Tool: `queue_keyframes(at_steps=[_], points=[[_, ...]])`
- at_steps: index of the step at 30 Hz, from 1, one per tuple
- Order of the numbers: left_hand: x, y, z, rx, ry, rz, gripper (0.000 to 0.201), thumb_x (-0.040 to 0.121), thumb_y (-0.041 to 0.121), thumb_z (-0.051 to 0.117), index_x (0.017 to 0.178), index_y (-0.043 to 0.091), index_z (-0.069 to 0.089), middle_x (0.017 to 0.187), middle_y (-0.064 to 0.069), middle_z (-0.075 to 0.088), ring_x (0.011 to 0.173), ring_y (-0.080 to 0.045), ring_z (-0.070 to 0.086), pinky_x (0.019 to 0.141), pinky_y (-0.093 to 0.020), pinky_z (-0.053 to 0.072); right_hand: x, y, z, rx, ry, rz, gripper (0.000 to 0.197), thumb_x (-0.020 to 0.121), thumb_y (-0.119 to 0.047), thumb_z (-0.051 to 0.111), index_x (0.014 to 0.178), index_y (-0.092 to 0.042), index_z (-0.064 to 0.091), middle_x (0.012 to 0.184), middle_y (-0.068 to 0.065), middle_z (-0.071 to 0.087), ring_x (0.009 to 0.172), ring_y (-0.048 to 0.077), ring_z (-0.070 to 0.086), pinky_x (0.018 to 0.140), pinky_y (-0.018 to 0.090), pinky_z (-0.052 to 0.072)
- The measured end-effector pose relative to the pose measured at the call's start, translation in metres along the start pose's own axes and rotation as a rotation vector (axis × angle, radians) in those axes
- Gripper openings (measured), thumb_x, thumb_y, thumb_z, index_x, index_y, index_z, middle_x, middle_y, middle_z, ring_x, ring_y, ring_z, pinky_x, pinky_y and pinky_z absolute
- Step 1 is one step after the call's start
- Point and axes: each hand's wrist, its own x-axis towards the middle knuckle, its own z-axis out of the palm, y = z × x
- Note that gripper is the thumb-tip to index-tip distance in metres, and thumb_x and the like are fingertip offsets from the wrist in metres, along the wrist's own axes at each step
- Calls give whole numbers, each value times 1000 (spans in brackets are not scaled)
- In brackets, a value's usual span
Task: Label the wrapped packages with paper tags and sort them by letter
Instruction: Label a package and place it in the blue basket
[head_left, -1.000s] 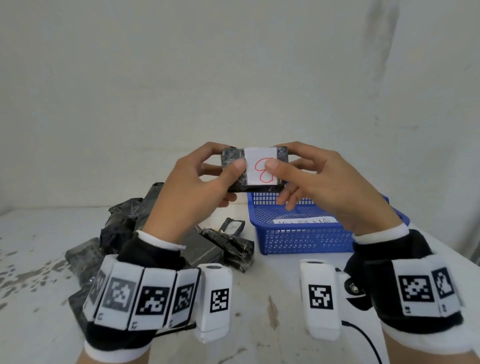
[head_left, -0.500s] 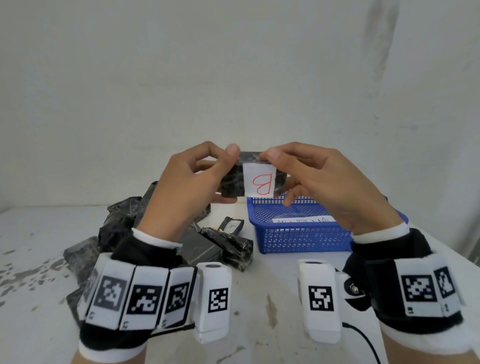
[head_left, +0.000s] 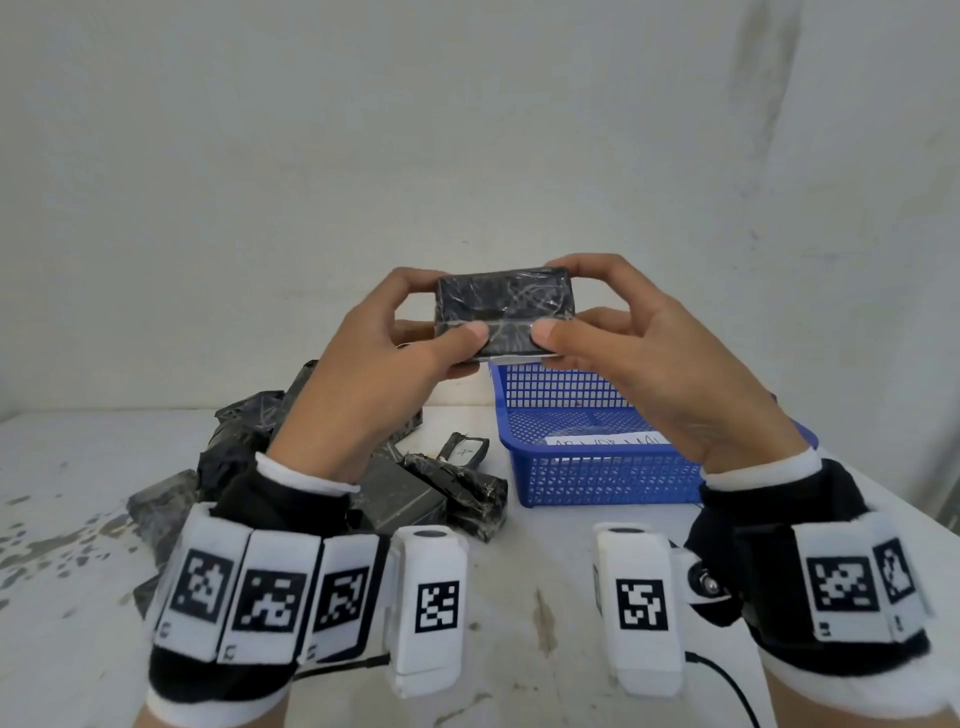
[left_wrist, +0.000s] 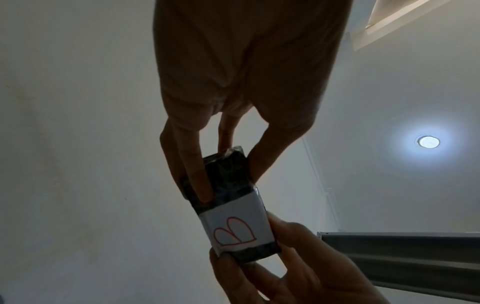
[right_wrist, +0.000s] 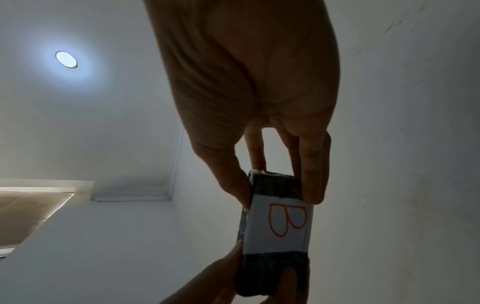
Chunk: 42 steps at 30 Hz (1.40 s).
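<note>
A small black wrapped package (head_left: 504, 312) hangs in the air above the basket's near left corner, held by both hands. My left hand (head_left: 415, 332) grips its left end, thumb on the near face and fingers behind. My right hand (head_left: 597, 327) grips the right end the same way. The white paper tag with a red letter B (left_wrist: 233, 228) (right_wrist: 280, 224) now faces down, showing only in the wrist views. In the head view the package's bare back faces me.
A blue mesh basket (head_left: 597, 478) with a white paper strip (head_left: 602, 441) inside stands on the white table at the right. A heap of black wrapped packages (head_left: 249, 447) lies at the left, one small one carrying a tag (head_left: 462, 449). A wall stands close behind.
Both hands have turned the package over: the B tag faced me before and now faces down. The package has also dropped slightly.
</note>
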Motion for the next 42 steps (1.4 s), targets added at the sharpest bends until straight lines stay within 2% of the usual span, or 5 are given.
queue_keyframes(at_steps=[9,27,33,38,42], points=[[-5,4,1,78,-24,69,37,79,26,79,111,28,62,95,-9,74,86,-21,74,93,-44,54,-4,-5,3,-77,6,-25,37,81,-35,77,116,-30,65,101,9,70,60,13,65,58,30,56],[-6,7,2,186,19,65,35,81,61,53,92,29,64,73,7,73,50,-9,65,41,-19,42,-5,-6,3,-57,23,-52,30,83,-46,66,104,-28,75,96,17,73,59,17,59,53,24,53],[-6,6,-1,64,-22,37,25,87,33,66,111,26,63,100,-1,72,65,-14,67,61,-33,58,-5,-6,2,-25,10,-26,47,74,-56,67,118,-41,69,112,3,71,79,33,66,60,31,55],[-4,4,-2,75,-47,59,37,81,31,76,116,23,66,117,5,67,86,-14,73,87,-38,57,1,0,0,-41,11,-16,41,85,-41,73,125,-35,65,109,-3,75,89,25,74,96,47,55],[-4,4,-1,78,-39,44,39,68,43,73,103,25,67,107,-1,70,84,-17,74,91,-41,55,-2,-4,-1,-26,-7,-8,32,89,-37,69,120,-31,68,101,-1,78,89,10,74,85,20,55]])
